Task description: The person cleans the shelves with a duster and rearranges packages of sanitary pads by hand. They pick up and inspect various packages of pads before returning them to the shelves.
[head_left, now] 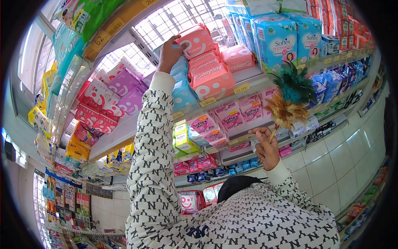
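Note:
Up at the top shelf, my left hand [171, 53] grips the upper left corner of a pink Easyday pack [198, 41]. That pack tops a stack of other pink Easyday packs [212, 79]. Blue packs [182, 92] are lined up just left of the stack, below my wrist. Lower and to the right, my right hand [267, 149] is closed around the thin handle of a feather duster [288, 110]. Its brown and dark green feathers point upward, in front of the shelf edge.
Blue Softex maternity packs [280, 39] stand right of the pink ones. Price tags line the shelf edge [224, 97]. Pink Softex packs [230, 116] fill the shelf below. Purple and red packs [99, 97] sit at left. A tiled floor [331, 157] lies at right.

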{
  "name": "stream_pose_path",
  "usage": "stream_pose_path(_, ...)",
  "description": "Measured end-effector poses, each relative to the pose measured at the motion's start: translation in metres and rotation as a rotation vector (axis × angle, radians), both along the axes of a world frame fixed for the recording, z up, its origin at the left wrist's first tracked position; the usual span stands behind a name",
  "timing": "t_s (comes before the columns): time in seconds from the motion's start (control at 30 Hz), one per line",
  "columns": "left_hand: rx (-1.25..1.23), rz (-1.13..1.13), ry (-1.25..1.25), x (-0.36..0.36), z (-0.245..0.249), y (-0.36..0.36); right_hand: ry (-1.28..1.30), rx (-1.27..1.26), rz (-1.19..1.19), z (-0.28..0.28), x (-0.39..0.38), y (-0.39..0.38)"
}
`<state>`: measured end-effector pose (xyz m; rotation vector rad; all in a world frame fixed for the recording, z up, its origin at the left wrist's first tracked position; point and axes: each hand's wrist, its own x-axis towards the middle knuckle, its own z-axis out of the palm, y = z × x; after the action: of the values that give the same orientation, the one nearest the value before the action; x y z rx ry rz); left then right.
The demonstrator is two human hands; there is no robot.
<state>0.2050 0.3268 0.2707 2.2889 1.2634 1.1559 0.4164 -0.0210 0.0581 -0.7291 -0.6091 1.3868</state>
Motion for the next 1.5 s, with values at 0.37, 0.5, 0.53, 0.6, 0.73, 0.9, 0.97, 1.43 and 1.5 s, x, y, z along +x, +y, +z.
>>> stream_pose_path(0.37,0.619,0.048,0.505,0.043,0.009,-0.024,0.045,-0.053,-0.053,-0.013,0.006,-0.005)
stream_pose_path(0.5,0.471,0.075,0.615,0.055,0.013,-0.021,0.022,-0.059,-0.052,-0.009,0.001,-0.01)
stream_pose_path(0.53,0.399,0.088,0.633,0.054,0.018,-0.014,0.02,-0.065,-0.054,-0.005,0.0,-0.008)
stream_pose_path(0.6,0.416,0.023,0.61,0.051,0.02,-0.004,0.017,-0.082,-0.07,-0.011,0.004,-0.009)
stream_pose_path(0.73,0.434,0.0,0.634,0.05,0.025,-0.005,0.031,-0.107,-0.099,-0.018,0.011,-0.012)
stream_pose_path(0.9,0.501,0.021,0.637,0.047,0.016,-0.006,0.062,-0.121,-0.126,-0.028,0.014,-0.016)
stream_pose_path(0.97,0.514,0.04,0.638,0.047,0.014,-0.006,0.067,-0.12,-0.119,-0.03,0.014,-0.015)
stream_pose_path(1.43,0.65,-0.02,0.485,0.025,-0.005,0.02,0.044,-0.123,-0.142,-0.033,0.024,-0.018)
stream_pose_path(1.5,0.519,-0.041,0.492,0.021,-0.003,0.025,0.034,-0.129,-0.142,-0.034,0.027,-0.017)
